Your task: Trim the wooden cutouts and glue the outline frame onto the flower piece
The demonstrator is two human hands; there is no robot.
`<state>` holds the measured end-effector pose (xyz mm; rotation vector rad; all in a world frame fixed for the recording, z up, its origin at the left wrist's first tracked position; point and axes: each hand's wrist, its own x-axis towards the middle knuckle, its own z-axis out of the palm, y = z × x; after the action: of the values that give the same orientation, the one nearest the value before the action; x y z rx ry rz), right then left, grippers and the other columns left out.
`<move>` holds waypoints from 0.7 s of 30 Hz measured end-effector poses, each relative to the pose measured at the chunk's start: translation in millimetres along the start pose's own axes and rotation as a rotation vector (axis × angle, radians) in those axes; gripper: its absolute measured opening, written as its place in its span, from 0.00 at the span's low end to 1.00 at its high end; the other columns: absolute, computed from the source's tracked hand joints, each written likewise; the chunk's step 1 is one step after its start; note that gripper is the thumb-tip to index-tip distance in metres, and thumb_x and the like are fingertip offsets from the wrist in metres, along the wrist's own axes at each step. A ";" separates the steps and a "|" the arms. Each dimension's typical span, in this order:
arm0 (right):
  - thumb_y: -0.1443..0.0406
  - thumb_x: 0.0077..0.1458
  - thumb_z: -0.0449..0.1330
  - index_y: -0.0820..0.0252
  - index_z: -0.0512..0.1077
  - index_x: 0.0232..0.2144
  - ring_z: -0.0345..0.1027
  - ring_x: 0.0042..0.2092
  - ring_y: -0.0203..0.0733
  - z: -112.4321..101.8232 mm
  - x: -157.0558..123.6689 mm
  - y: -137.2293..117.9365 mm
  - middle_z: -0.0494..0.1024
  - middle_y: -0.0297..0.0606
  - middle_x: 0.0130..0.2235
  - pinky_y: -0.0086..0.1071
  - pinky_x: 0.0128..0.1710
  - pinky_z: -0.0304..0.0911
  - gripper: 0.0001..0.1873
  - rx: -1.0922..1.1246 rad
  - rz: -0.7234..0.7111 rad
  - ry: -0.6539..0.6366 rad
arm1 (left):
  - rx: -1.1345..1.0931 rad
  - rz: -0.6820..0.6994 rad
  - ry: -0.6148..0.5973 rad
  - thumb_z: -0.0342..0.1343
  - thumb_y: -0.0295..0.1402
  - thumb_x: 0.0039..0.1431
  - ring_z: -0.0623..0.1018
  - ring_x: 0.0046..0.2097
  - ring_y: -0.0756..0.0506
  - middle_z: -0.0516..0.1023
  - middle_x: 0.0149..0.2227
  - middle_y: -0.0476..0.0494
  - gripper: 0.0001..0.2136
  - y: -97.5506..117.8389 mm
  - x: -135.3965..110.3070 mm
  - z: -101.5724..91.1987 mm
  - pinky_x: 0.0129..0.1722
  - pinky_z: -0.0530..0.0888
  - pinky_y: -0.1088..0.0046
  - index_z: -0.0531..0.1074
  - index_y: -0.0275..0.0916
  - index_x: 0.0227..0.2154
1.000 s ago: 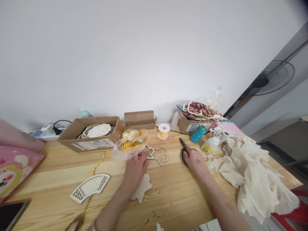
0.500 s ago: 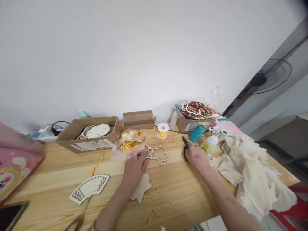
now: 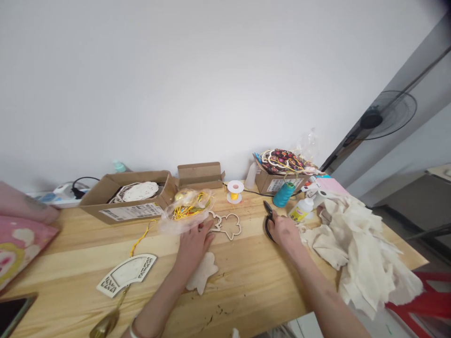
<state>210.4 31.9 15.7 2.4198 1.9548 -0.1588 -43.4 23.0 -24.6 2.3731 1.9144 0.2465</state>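
My left hand (image 3: 193, 244) lies flat on the wooden table (image 3: 246, 281), fingers stretched toward a wooden cut-out frame (image 3: 227, 224). Under its wrist lies a pale fabric piece (image 3: 204, 272) cut in a similar shape. A clear plastic bag of yellow cords (image 3: 186, 210) sits just beyond its fingertips. My right hand (image 3: 283, 232) is closed on black scissors (image 3: 268, 219), whose blades point away from me and rest on the table.
A pile of cream cloth (image 3: 355, 249) covers the right end. At the back stand cardboard boxes (image 3: 128, 202), a small open box (image 3: 200, 174), a yellow thread spool (image 3: 234, 191), a teal spool (image 3: 283, 194) and a glue bottle (image 3: 300, 211). A fan-shaped wooden ornament (image 3: 127, 274) lies left; another person's arm (image 3: 24, 206) rests far left.
My right hand with the scissors shifted slightly away and back. My left hand has stayed flat by the wooden frame. The view has drifted a little.
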 end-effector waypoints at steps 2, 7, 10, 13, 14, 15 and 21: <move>0.65 0.55 0.44 0.67 0.66 0.46 0.71 0.35 0.44 0.6 0.3 1.0 0.76 0.48 0.34 0.30 0.30 0.58 0.19 0.011 -0.001 -0.001 | 0.007 -0.004 0.002 0.42 0.38 0.58 0.68 0.44 0.41 0.68 0.42 0.39 0.18 -0.4 0.6 0.8 0.40 0.65 0.64 0.62 0.47 0.51; 0.64 0.54 0.45 0.65 0.64 0.47 0.71 0.36 0.43 1.1 -0.3 3.7 0.76 0.46 0.35 0.29 0.31 0.58 0.20 0.035 0.006 -0.008 | 0.000 -0.012 -0.025 0.42 0.38 0.58 0.69 0.44 0.41 0.68 0.43 0.38 0.18 -1.1 2.2 1.8 0.40 0.65 0.63 0.62 0.46 0.51; 0.64 0.54 0.44 0.66 0.65 0.47 0.71 0.35 0.44 2.3 1.0 2.5 0.76 0.47 0.35 0.30 0.30 0.58 0.20 0.038 0.012 0.003 | 0.009 -0.022 -0.020 0.42 0.38 0.58 0.69 0.44 0.41 0.68 0.43 0.38 0.18 -0.7 2.7 1.9 0.40 0.65 0.63 0.63 0.47 0.51; 0.65 0.54 0.44 0.66 0.64 0.46 0.71 0.36 0.45 4.0 5.8 -1.0 0.76 0.48 0.35 0.31 0.31 0.58 0.19 0.043 0.003 0.018 | 0.005 -0.025 -0.025 0.42 0.38 0.58 0.69 0.44 0.41 0.68 0.43 0.38 0.18 -0.5 3.1 2.1 0.40 0.65 0.63 0.63 0.47 0.51; 0.65 0.54 0.45 0.66 0.65 0.46 0.70 0.36 0.45 4.5 7.5 -2.0 0.76 0.47 0.35 0.31 0.31 0.58 0.19 0.045 -0.003 0.022 | 0.003 -0.029 -0.024 0.42 0.38 0.58 0.69 0.44 0.41 0.68 0.43 0.38 0.18 -0.6 3.3 2.3 0.40 0.65 0.63 0.63 0.47 0.51; 0.65 0.54 0.45 0.66 0.65 0.46 0.70 0.37 0.45 4.9 8.7 -2.6 0.76 0.48 0.35 0.31 0.31 0.58 0.19 0.048 -0.009 0.025 | 0.000 -0.032 -0.021 0.42 0.38 0.58 0.69 0.44 0.41 0.68 0.43 0.39 0.18 -1.0 3.5 2.6 0.40 0.65 0.63 0.63 0.47 0.51; 0.65 0.55 0.45 0.68 0.64 0.47 0.71 0.34 0.47 6.0 4.5 4.1 0.75 0.50 0.34 0.32 0.29 0.57 0.20 0.065 -0.008 0.022 | -0.038 -0.005 -0.028 0.43 0.38 0.58 0.69 0.43 0.41 0.69 0.42 0.39 0.18 -4.6 4.5 3.9 0.39 0.66 0.65 0.63 0.46 0.51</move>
<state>215.0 34.9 9.1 2.4634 1.9998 -0.2000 -46.2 28.5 -28.9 2.3354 1.8858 0.2460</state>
